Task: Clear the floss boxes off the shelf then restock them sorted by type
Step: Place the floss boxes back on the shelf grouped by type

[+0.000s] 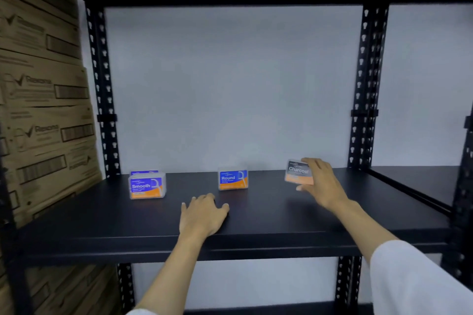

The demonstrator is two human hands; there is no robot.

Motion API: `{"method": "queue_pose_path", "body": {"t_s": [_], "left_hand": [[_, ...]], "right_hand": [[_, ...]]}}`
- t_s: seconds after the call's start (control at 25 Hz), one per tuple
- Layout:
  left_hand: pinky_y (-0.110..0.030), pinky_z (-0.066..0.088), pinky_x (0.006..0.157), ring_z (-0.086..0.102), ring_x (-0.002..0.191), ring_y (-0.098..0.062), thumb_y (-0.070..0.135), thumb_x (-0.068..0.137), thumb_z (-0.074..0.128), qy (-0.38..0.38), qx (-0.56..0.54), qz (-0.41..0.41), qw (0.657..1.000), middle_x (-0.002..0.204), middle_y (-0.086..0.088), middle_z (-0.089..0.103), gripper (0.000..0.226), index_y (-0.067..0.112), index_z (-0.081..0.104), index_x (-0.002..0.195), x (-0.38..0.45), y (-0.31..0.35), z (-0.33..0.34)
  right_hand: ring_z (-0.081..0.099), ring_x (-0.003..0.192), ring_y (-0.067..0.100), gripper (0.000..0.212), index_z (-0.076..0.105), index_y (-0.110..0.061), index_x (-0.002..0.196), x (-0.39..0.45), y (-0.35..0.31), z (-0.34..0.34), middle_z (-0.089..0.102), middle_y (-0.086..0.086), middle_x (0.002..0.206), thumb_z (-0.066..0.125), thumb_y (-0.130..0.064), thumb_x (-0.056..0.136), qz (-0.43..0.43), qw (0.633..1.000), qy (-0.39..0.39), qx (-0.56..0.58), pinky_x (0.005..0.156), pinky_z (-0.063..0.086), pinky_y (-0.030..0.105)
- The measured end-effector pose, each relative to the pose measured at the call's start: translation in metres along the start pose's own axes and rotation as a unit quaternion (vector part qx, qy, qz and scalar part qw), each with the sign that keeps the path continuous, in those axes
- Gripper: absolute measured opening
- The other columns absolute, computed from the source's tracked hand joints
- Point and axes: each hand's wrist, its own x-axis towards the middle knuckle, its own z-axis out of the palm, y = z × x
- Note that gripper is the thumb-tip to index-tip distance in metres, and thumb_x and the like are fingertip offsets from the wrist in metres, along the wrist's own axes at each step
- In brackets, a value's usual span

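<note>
head view puts the charcoal box (298, 172) toward the back right of the black shelf (256, 227), and my right hand (321, 181) is clamped on it, fingers over its top right edge and thumb beneath. whether its base touches the board or hangs just above it i cannot tell; the box is blurred. its long axis runs left to right, label facing me. my left hand (203, 215) rests flat near the shelf's front edge, fingers loosely spread, holding nothing. the round box (233, 179) stands just beyond it and slightly right, so the left hand is plainly nearer to that one; the smooth box (147, 186) sits well apart to the left, with a second blue box (144, 172) right behind it, mostly hidden, type unreadable. i judge this as restocking, the charcoal spot being set on the right. cardboard cartons (43, 100) stack beside the left upright. my right thumb's contact is hard to make out.
</note>
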Motion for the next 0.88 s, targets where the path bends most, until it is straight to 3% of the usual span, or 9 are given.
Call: {"method": "queue_pose_path", "body": {"t_s": [0.24,0.36,0.48,0.6,0.88], "left_hand": [[-0.047,0.023,0.114,0.045,0.127,-0.023,0.053,0.092,0.041,0.001,0.003,0.0,1.0,0.133,-0.004,0.056,0.051,0.017,0.054,0.127,0.001,0.0,0.0],[-0.047,0.023,0.114,0.045,0.127,-0.024,0.053,0.092,0.041,0.002,0.007,0.002,1.0,0.134,-0.004,0.055,0.052,0.018,0.053,0.129,0.001,0.0,-0.001],[-0.046,0.024,0.113,0.048,0.125,-0.023,0.054,0.092,0.041,0.001,0.01,0.002,1.0,0.133,-0.003,0.055,0.051,0.019,0.053,0.128,0.001,0.001,-0.002],[-0.046,0.025,0.113,0.049,0.123,-0.022,0.053,0.092,0.041,0.006,0.009,0.0,1.0,0.131,-0.002,0.056,0.049,0.02,0.054,0.126,0.003,0.001,-0.001],[-0.045,0.026,0.112,0.05,0.121,-0.022,0.053,0.092,0.042,0.017,0.009,-0.003,1.0,0.13,-0.002,0.056,0.048,0.021,0.054,0.125,0.002,0.0,0.0]], "right_hand": [[0.03,0.131,0.021,0.073,0.039,-0.015,0.139,-0.005,0.019,0.01,0.04,0.003,0.14,0.077,-0.023,0.077,-0.005,0.999,-0.038,0.005,0.107,0.032,0.032],[0.033,0.128,0.02,0.051,0.044,-0.017,0.13,-0.005,0.017,0.01,0.043,0.002,0.135,0.068,-0.022,0.086,-0.032,0.999,-0.03,0.005,0.103,0.035,0.032],[0.04,0.115,0.022,0.036,0.046,-0.019,0.118,0.003,0.018,0.006,0.049,0.004,0.12,0.065,-0.016,0.088,-0.035,0.998,-0.04,-0.016,0.09,0.039,0.031],[0.044,0.102,0.02,0.031,0.048,-0.02,0.114,0.019,0.03,-0.002,0.052,0.004,0.111,0.063,-0.012,0.088,-0.011,0.999,-0.035,-0.018,0.08,0.039,0.031],[0.055,0.094,0.025,0.035,0.054,-0.021,0.107,0.03,0.053,0.004,0.059,0.004,0.102,0.071,-0.006,0.08,0.02,0.999,-0.014,0.042,0.077,0.043,0.033]]}}
